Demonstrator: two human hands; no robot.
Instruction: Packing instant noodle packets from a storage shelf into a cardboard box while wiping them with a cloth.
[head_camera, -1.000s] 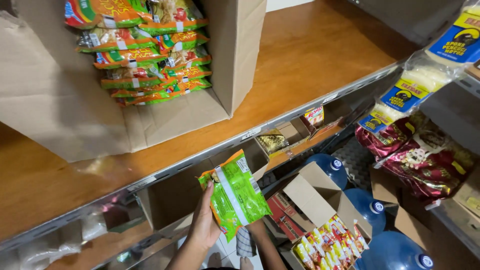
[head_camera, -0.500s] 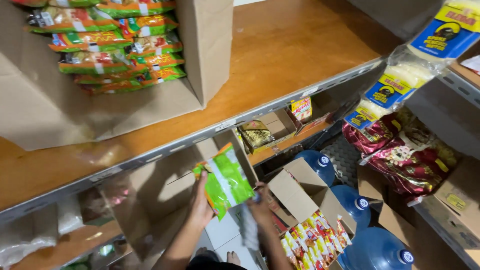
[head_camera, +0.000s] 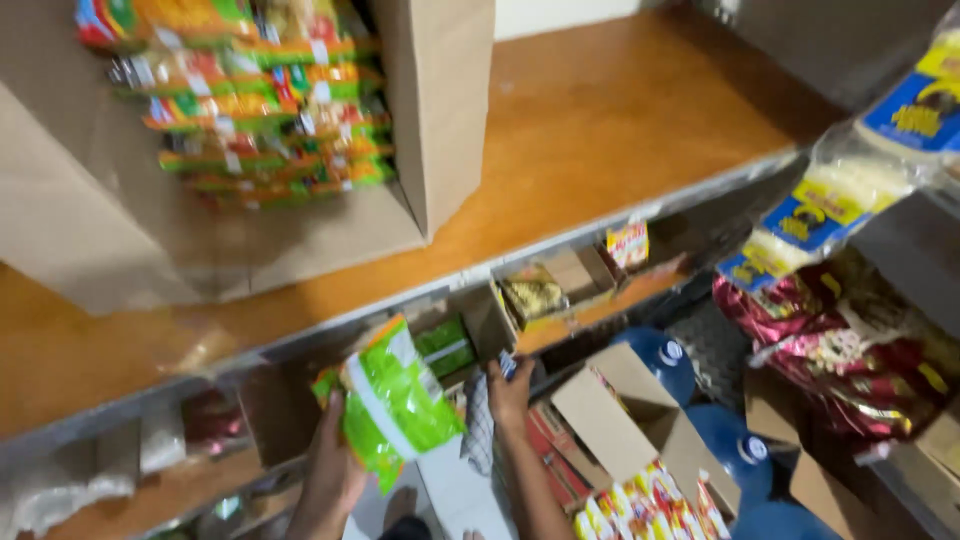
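Head view: left hand (head_camera: 335, 465) grasps green snack packet (head_camera: 395, 400) at 6 o'clock below wooden shelf (head_camera: 600, 130); right hand (head_camera: 508, 390) at 5 o'clock, grip unclear, touches checked cloth (head_camera: 480, 430).

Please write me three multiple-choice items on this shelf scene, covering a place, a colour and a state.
1. Where does the open carton of packets stand?
A. on the wooden shelf
B. on the floor
C. on a water jug

2. What is the main colour of the packets in the left hand?
A. blue
B. green
C. black

3. How does the right hand stand?
A. resting flat on the wooden shelf
B. gripping a jug cap
C. raised below the shelf edge, away from the packets

Answers: 1 A, the carton sits on the orange-brown board. 2 B, the wrappers are bright green with white. 3 C, it reaches up beside the green packets without touching them.
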